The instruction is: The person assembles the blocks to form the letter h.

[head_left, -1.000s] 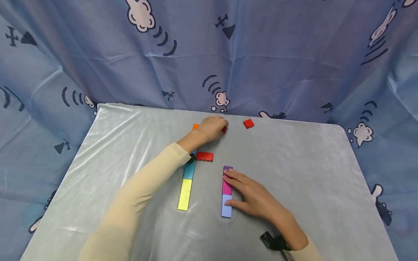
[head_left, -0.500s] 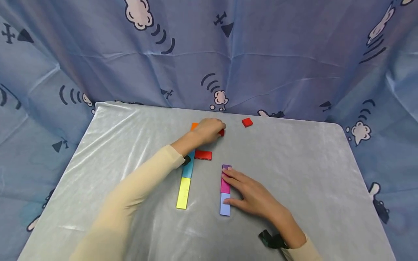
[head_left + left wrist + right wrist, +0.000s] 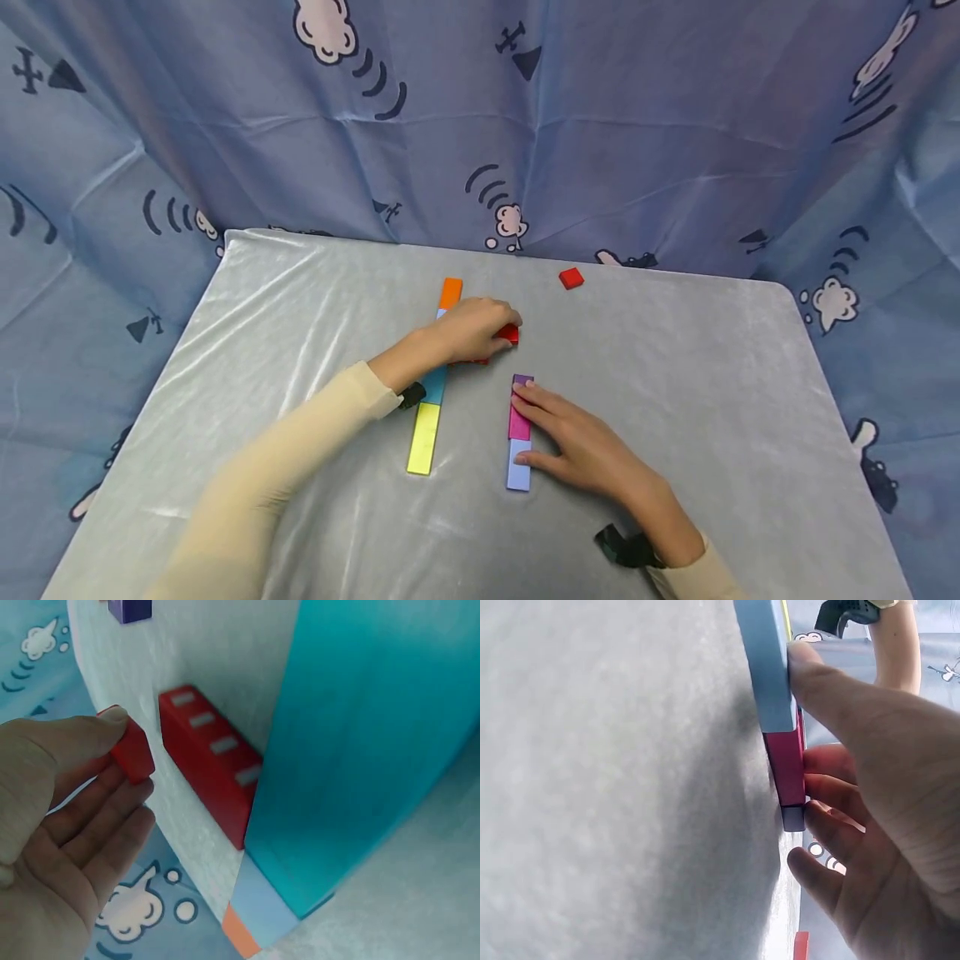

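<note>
My left hand (image 3: 474, 329) pinches a small red block (image 3: 135, 754) between thumb and fingers, held above the table on the right of a row of blocks. That row runs from a yellow block (image 3: 423, 440) through a teal block (image 3: 434, 385) and a light blue one (image 3: 262, 900) to an orange block (image 3: 451, 292). A longer red block (image 3: 210, 761) juts sideways from the teal one; in the head view my left hand mostly covers it. My right hand (image 3: 592, 446) rests its fingers and thumb on a second row: purple (image 3: 517, 379), magenta (image 3: 519, 427) and light blue (image 3: 518, 477) blocks.
A loose red block (image 3: 572, 278) lies near the back edge of the cloth-covered table (image 3: 675, 350). A blue patterned curtain (image 3: 637, 142) hangs behind and at both sides. Dark straps (image 3: 628, 548) are at the wrists.
My left hand has come nearer with the small red block, from the far end of the left row toward the longer red block. The right hand stays on its row.
</note>
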Demonstrator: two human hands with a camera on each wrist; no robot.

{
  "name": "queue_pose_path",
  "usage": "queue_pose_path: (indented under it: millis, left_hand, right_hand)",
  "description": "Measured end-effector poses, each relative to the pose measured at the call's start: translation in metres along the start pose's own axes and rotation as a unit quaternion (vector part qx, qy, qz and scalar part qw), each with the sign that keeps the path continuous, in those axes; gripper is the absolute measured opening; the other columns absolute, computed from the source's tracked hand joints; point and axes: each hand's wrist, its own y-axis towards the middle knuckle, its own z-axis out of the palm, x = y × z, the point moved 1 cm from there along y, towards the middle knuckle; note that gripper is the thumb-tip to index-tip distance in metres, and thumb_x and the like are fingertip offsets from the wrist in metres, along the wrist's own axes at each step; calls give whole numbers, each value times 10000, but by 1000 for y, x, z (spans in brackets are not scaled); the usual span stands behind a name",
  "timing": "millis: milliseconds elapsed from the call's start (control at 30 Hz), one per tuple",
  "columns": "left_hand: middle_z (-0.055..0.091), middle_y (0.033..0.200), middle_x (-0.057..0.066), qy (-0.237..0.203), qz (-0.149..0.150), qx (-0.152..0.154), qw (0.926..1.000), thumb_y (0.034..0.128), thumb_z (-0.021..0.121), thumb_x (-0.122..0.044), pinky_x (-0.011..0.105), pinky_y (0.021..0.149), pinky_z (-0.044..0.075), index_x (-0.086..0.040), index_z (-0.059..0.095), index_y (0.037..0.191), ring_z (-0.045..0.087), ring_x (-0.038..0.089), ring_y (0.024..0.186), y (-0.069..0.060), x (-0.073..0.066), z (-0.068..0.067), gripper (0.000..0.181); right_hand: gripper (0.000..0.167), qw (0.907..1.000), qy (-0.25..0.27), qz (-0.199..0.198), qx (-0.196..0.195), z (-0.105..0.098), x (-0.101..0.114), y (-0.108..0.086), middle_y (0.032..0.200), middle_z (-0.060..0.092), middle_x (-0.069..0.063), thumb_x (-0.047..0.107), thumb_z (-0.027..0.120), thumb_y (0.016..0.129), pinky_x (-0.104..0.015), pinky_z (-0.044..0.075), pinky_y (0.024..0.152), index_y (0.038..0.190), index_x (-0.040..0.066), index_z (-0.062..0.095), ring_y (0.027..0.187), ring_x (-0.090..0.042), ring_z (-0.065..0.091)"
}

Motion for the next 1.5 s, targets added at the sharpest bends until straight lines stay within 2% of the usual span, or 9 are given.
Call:
queue_pose_path:
  millis: [233, 567, 900, 1233, 1500]
  left_hand:
    - [767, 1087, 53, 11, 149, -37, 9999, 1000, 745, -210, 361, 927, 602, -80, 757, 1220, 676, 220, 960, -12, -6, 12, 255]
    - [744, 1002, 45, -35, 194, -47, 9998, 1003, 742, -203, 345, 852, 593, -80, 765, 1157, 652, 212, 888, -17, -7, 21, 198]
    - [752, 1030, 47, -61, 224, -106, 9997, 1014, 714, -169, 351, 910, 592, -86, 764, 1191, 663, 209, 940, -22, -5, 23, 201]
    - [779, 1150, 50, -50, 81, -106, 9999, 994, 724, -121, 374, 990, 600, -82, 750, 1253, 698, 220, 1028, -28, -4, 23, 263]
    - [781, 1200, 62, -115, 100, -138, 9998, 991, 729, -107, 384, 1029, 599, -72, 742, 1281, 713, 228, 1072, -31, -3, 23, 293]
  right_hand:
    - [845, 9999, -38, -63, -71, 1, 0, -1, 1673, 469, -76, 464, 843, 885, -481, 454, 1234, 1570, 91, 519, 1543, -280, 475]
    - [848, 10000, -24, 8, -89, 1, -1, -1, 1669, 475, -73, 468, 849, 877, -475, 464, 1226, 1565, 93, 526, 1535, -273, 485]
    - [848, 10000, 28, 16, -74, 1, 0, -2, 1674, 468, -77, 467, 848, 878, -483, 457, 1230, 1566, 90, 524, 1542, -277, 476]
    - [846, 10000, 25, -8, -86, 0, 0, -2, 1674, 469, -75, 462, 851, 878, -480, 454, 1232, 1564, 89, 526, 1543, -274, 475]
    - [839, 10000, 30, -15, -64, -1, 0, -1, 1671, 472, -78, 459, 848, 882, -481, 454, 1235, 1562, 85, 528, 1536, -272, 485]
